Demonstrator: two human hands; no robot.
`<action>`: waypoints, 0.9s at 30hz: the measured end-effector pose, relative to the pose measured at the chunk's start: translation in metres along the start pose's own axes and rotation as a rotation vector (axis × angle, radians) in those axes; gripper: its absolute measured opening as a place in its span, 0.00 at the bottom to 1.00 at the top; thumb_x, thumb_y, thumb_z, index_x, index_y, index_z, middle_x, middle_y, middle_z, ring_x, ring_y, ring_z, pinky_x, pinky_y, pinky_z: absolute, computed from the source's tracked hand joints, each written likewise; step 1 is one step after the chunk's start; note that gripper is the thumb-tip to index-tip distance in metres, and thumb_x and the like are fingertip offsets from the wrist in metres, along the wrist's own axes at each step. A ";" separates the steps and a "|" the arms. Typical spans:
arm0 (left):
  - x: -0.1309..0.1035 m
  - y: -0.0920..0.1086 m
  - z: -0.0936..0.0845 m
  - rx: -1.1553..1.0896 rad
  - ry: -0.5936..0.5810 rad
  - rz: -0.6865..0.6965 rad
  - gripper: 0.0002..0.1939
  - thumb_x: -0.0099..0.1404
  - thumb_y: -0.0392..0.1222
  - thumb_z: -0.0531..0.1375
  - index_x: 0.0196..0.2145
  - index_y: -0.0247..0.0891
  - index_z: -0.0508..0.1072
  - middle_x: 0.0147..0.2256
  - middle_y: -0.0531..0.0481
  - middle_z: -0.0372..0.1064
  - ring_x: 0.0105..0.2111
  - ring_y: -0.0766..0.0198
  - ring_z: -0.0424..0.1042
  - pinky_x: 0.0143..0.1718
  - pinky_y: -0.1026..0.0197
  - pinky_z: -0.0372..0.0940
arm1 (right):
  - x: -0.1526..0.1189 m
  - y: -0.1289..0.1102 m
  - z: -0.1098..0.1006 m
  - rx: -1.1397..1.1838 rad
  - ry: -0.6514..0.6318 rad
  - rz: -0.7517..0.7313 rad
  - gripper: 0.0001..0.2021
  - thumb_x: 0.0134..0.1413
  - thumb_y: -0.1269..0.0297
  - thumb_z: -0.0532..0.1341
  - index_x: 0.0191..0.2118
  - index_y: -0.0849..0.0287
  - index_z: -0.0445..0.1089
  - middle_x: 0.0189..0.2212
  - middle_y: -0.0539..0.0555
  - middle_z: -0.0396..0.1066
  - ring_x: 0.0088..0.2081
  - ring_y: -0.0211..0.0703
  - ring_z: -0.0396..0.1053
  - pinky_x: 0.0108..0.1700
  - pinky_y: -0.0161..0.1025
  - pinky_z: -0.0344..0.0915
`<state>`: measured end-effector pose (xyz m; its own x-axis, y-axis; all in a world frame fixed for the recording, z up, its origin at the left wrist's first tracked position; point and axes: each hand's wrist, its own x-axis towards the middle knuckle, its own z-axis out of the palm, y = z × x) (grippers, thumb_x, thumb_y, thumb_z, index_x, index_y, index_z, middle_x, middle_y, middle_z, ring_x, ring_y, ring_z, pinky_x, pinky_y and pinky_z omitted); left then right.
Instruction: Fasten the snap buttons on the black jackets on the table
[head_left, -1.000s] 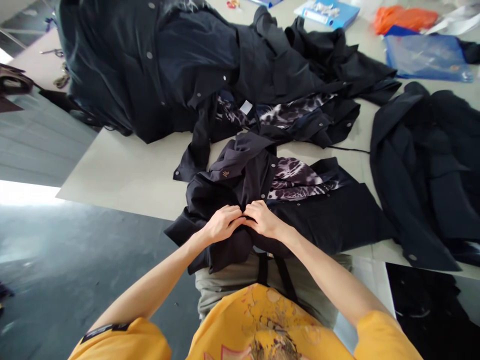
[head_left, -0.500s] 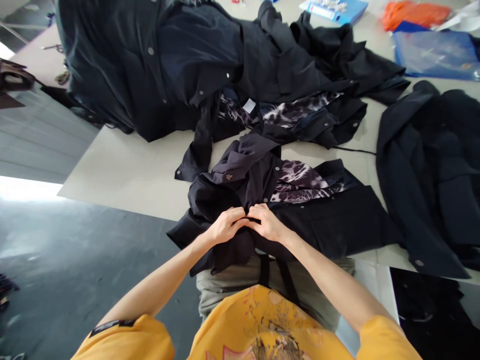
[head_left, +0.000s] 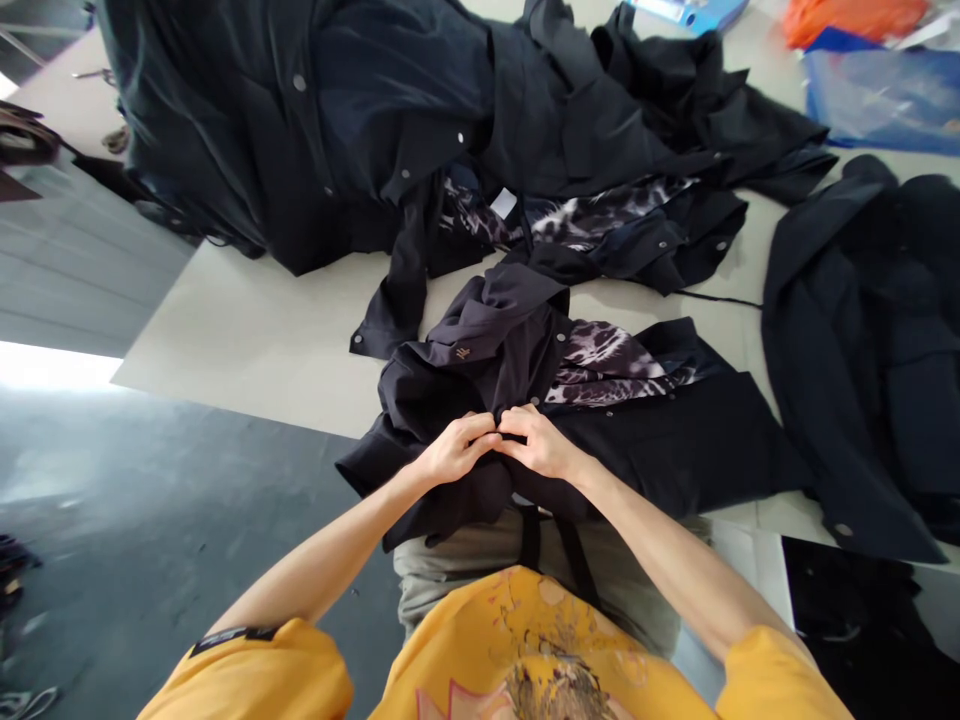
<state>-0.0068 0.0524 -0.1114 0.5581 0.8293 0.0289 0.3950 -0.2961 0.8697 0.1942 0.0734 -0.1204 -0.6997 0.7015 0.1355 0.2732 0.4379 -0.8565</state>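
A black jacket [head_left: 637,450] lies at the front edge of the table, partly hanging toward my body. Its patterned dark-and-white lining [head_left: 600,365] shows through the opening, and metal snaps line the edges. My left hand [head_left: 461,447] pinches the jacket's cloth between thumb and bent fingers. Right beside it, my right hand [head_left: 538,442] pinches the same cloth, the fingertips of both hands nearly touching. The small bit of fabric between them is hidden by the fingers.
A large pile of dark jackets [head_left: 390,120] fills the back of the table [head_left: 247,340]. Another dark garment [head_left: 855,350] lies at the right. Farther back are a clear-and-blue plastic bag [head_left: 885,100], an orange bag [head_left: 851,20] and a blue folder [head_left: 697,12].
Both hands keep their pinch on the jacket in nearly the same place. The whole view has shifted slightly; the garments have not visibly moved on the table.
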 end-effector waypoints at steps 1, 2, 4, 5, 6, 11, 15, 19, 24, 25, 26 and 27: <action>0.000 0.000 -0.001 -0.007 -0.011 -0.004 0.21 0.76 0.51 0.47 0.27 0.37 0.60 0.26 0.53 0.58 0.28 0.65 0.58 0.34 0.60 0.56 | 0.001 -0.001 0.000 0.000 -0.002 -0.002 0.09 0.66 0.63 0.60 0.33 0.58 0.68 0.31 0.50 0.69 0.36 0.41 0.67 0.45 0.40 0.59; 0.001 0.000 -0.003 -0.009 -0.019 -0.010 0.21 0.76 0.51 0.47 0.27 0.37 0.60 0.26 0.53 0.58 0.28 0.65 0.58 0.34 0.60 0.56 | 0.002 -0.001 -0.001 0.000 -0.006 -0.001 0.09 0.66 0.63 0.59 0.33 0.58 0.68 0.30 0.49 0.69 0.36 0.41 0.67 0.45 0.40 0.59; 0.002 0.000 -0.006 0.001 -0.031 -0.024 0.22 0.75 0.53 0.46 0.28 0.37 0.62 0.27 0.52 0.58 0.29 0.65 0.59 0.34 0.60 0.57 | 0.004 -0.002 -0.002 0.000 -0.014 0.003 0.10 0.67 0.62 0.59 0.32 0.58 0.67 0.30 0.49 0.69 0.35 0.41 0.67 0.44 0.40 0.58; 0.002 -0.001 -0.007 0.009 -0.037 -0.026 0.22 0.75 0.54 0.46 0.29 0.37 0.63 0.28 0.52 0.59 0.29 0.64 0.59 0.35 0.60 0.57 | 0.005 -0.003 -0.003 -0.003 -0.017 0.002 0.11 0.67 0.62 0.59 0.32 0.58 0.67 0.30 0.49 0.69 0.35 0.41 0.67 0.43 0.39 0.58; 0.003 -0.001 -0.009 0.022 -0.043 -0.025 0.22 0.75 0.55 0.46 0.30 0.37 0.63 0.28 0.52 0.60 0.30 0.64 0.60 0.36 0.60 0.58 | 0.006 -0.004 -0.003 -0.008 -0.019 -0.001 0.11 0.67 0.63 0.59 0.31 0.58 0.66 0.30 0.49 0.69 0.35 0.41 0.66 0.43 0.39 0.58; 0.004 0.000 -0.012 0.084 -0.047 0.021 0.20 0.76 0.50 0.47 0.28 0.38 0.62 0.27 0.52 0.60 0.29 0.64 0.60 0.38 0.59 0.58 | 0.006 -0.004 -0.002 -0.021 -0.011 -0.011 0.09 0.66 0.65 0.60 0.32 0.59 0.67 0.30 0.49 0.70 0.35 0.40 0.67 0.42 0.39 0.57; 0.004 0.002 -0.008 0.071 -0.014 0.042 0.21 0.76 0.48 0.48 0.25 0.38 0.60 0.25 0.53 0.57 0.27 0.65 0.59 0.37 0.59 0.58 | 0.004 -0.002 -0.001 0.017 -0.022 0.024 0.09 0.66 0.64 0.60 0.32 0.59 0.68 0.31 0.50 0.71 0.35 0.41 0.67 0.43 0.39 0.58; 0.004 0.002 -0.005 0.054 0.022 0.054 0.21 0.75 0.48 0.49 0.25 0.38 0.58 0.24 0.54 0.55 0.27 0.65 0.57 0.37 0.59 0.57 | 0.003 -0.001 -0.002 0.085 -0.018 0.034 0.09 0.66 0.61 0.60 0.34 0.59 0.70 0.31 0.50 0.72 0.35 0.42 0.68 0.43 0.40 0.58; 0.002 0.003 0.001 0.038 0.112 0.061 0.20 0.75 0.45 0.51 0.24 0.38 0.56 0.24 0.55 0.53 0.26 0.66 0.55 0.36 0.59 0.57 | 0.003 0.000 -0.004 0.187 -0.011 0.061 0.11 0.66 0.57 0.59 0.37 0.59 0.71 0.34 0.52 0.74 0.37 0.43 0.69 0.44 0.40 0.60; 0.002 0.003 0.002 0.035 0.124 0.062 0.20 0.75 0.45 0.51 0.24 0.38 0.56 0.24 0.55 0.53 0.26 0.66 0.55 0.36 0.59 0.57 | 0.003 -0.001 -0.004 0.199 -0.011 0.067 0.11 0.65 0.56 0.60 0.37 0.59 0.72 0.35 0.52 0.74 0.37 0.44 0.69 0.44 0.40 0.60; 0.002 0.004 0.003 0.031 0.134 0.059 0.20 0.75 0.45 0.51 0.24 0.38 0.56 0.24 0.55 0.53 0.26 0.66 0.55 0.35 0.59 0.57 | 0.003 -0.001 -0.005 0.206 -0.011 0.074 0.11 0.65 0.56 0.60 0.38 0.58 0.72 0.35 0.52 0.74 0.38 0.44 0.69 0.44 0.40 0.60; 0.001 0.004 0.004 0.027 0.142 0.054 0.20 0.75 0.46 0.51 0.24 0.38 0.56 0.23 0.55 0.53 0.26 0.66 0.55 0.35 0.59 0.57 | 0.003 -0.001 -0.005 0.207 -0.011 0.081 0.11 0.65 0.55 0.60 0.38 0.58 0.72 0.35 0.52 0.74 0.37 0.44 0.69 0.44 0.40 0.60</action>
<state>-0.0013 0.0503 -0.1102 0.4707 0.8701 0.1460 0.3877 -0.3526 0.8517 0.1951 0.0783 -0.1165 -0.6884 0.7230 0.0573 0.1882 0.2543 -0.9486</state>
